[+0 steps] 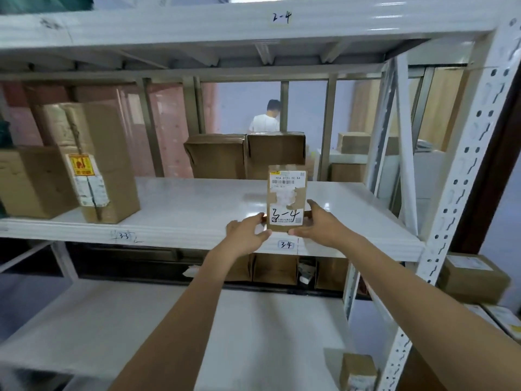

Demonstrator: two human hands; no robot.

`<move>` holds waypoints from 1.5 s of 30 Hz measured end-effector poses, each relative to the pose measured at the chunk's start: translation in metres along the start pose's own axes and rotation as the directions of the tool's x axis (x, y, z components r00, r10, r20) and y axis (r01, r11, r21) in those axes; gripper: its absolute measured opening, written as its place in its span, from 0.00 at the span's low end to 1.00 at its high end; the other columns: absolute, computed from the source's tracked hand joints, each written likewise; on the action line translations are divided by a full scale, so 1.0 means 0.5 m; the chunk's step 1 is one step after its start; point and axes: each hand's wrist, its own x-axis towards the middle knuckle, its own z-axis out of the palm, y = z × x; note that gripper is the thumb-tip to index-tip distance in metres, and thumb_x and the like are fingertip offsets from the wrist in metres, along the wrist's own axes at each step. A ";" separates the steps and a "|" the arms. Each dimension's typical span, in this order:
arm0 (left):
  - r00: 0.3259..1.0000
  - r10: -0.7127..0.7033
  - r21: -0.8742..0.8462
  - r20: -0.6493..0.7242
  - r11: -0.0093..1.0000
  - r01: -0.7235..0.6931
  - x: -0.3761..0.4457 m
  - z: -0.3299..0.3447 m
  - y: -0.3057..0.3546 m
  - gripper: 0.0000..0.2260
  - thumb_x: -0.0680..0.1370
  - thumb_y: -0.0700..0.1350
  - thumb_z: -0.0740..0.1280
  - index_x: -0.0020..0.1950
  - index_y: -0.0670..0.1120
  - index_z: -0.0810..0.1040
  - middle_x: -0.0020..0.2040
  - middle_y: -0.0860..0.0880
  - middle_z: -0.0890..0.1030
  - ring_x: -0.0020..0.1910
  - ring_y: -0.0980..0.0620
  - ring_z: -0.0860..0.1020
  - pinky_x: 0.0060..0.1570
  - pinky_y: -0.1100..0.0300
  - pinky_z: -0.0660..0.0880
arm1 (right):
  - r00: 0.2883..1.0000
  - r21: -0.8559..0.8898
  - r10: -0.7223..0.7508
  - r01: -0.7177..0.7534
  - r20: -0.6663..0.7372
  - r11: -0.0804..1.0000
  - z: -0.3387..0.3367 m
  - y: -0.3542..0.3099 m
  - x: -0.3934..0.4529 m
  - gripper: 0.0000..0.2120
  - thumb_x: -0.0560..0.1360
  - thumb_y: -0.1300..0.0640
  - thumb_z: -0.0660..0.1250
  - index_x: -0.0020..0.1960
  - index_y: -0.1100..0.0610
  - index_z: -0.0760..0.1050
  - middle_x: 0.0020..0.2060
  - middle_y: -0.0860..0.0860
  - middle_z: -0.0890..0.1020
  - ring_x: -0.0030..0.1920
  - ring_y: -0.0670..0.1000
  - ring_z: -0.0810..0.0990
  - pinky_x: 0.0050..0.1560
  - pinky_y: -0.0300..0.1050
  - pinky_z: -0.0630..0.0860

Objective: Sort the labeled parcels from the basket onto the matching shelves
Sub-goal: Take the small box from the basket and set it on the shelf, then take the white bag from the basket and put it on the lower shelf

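Both hands hold a small cardboard parcel (pixel 286 198) marked "3-4" upright at the near edge of the white shelf (pixel 197 204), just above the "3-4" tag (pixel 286 244). The left hand (pixel 248 232) pinches its lower left corner; the right hand (pixel 318 221) grips its lower right side.

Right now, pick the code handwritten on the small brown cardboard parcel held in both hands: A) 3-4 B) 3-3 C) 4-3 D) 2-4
A: the small brown cardboard parcel, held by the left hand and the right hand, bears "3-4" on its white label, above the shelf-edge tag reading 3-4.
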 end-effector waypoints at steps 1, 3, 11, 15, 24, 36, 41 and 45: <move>1.000 -0.001 -0.004 -0.001 1.000 0.001 -0.007 0.003 0.000 0.21 0.83 0.56 0.58 0.76 0.54 0.65 0.74 0.51 0.72 0.73 0.46 0.68 0.75 0.48 0.54 | 1.000 -0.026 0.021 -0.021 -0.001 0.999 0.001 -0.008 -0.007 0.50 0.70 0.45 0.78 0.80 0.57 0.51 0.70 0.54 0.75 0.68 0.57 0.76 0.68 0.51 0.72; 1.000 -0.006 -0.009 -0.005 1.000 0.005 -0.021 0.007 -0.003 0.25 0.84 0.55 0.57 0.80 0.49 0.60 0.77 0.48 0.68 0.76 0.48 0.64 0.78 0.48 0.48 | 0.997 -0.074 0.076 -0.077 -0.022 0.994 0.004 -0.017 -0.022 0.48 0.72 0.45 0.76 0.79 0.59 0.51 0.71 0.55 0.74 0.69 0.58 0.74 0.65 0.49 0.71; 0.989 0.118 0.053 -0.083 0.992 -0.114 -0.120 -0.002 -0.081 0.28 0.85 0.51 0.56 0.82 0.45 0.50 0.82 0.47 0.52 0.81 0.48 0.46 0.79 0.48 0.39 | 0.951 -0.438 0.109 -0.233 -0.290 0.868 0.111 -0.041 -0.120 0.51 0.75 0.34 0.65 0.80 0.66 0.45 0.78 0.62 0.60 0.78 0.63 0.58 0.78 0.61 0.51; 0.991 0.108 0.129 -0.081 0.987 -0.097 -0.211 0.008 -0.172 0.29 0.85 0.54 0.51 0.82 0.48 0.43 0.82 0.51 0.40 0.81 0.49 0.39 0.77 0.39 0.38 | 0.936 -0.563 -0.018 -0.197 -0.353 0.802 0.286 -0.072 -0.196 0.42 0.82 0.40 0.58 0.81 0.67 0.44 0.80 0.64 0.50 0.81 0.63 0.47 0.79 0.60 0.42; 0.908 -0.412 0.137 0.076 0.906 0.400 -0.539 0.046 -0.592 0.28 0.85 0.56 0.47 0.82 0.48 0.42 0.82 0.50 0.38 0.81 0.48 0.38 0.75 0.35 0.37 | 0.992 -0.667 -0.046 0.113 0.118 0.736 0.760 -0.239 -0.235 0.36 0.84 0.42 0.51 0.81 0.63 0.42 0.81 0.61 0.49 0.81 0.60 0.46 0.79 0.58 0.41; 0.319 -0.912 0.046 0.256 0.341 0.939 -1.100 0.118 -1.053 0.30 0.85 0.57 0.49 0.83 0.47 0.45 0.82 0.48 0.42 0.81 0.45 0.41 0.75 0.33 0.41 | 0.670 -0.471 -0.075 0.593 0.739 0.653 1.359 -0.471 -0.305 0.35 0.84 0.42 0.51 0.82 0.59 0.43 0.81 0.61 0.49 0.81 0.60 0.49 0.79 0.61 0.43; 0.166 -0.944 0.080 0.284 0.196 0.977 -1.171 0.107 -1.194 0.29 0.85 0.56 0.49 0.83 0.48 0.44 0.83 0.49 0.44 0.81 0.47 0.43 0.75 0.33 0.43 | 0.554 -0.384 -0.039 0.625 0.832 0.679 1.571 -0.523 -0.277 0.35 0.83 0.42 0.53 0.82 0.56 0.43 0.81 0.61 0.51 0.80 0.62 0.53 0.79 0.62 0.47; 0.123 -0.945 0.065 0.303 0.149 0.987 -1.155 0.098 -1.321 0.29 0.85 0.56 0.49 0.83 0.48 0.45 0.83 0.48 0.46 0.81 0.48 0.45 0.75 0.34 0.44 | 0.498 -0.405 0.058 0.626 0.865 0.667 1.707 -0.532 -0.218 0.37 0.83 0.40 0.53 0.82 0.55 0.42 0.80 0.62 0.54 0.78 0.64 0.56 0.77 0.63 0.51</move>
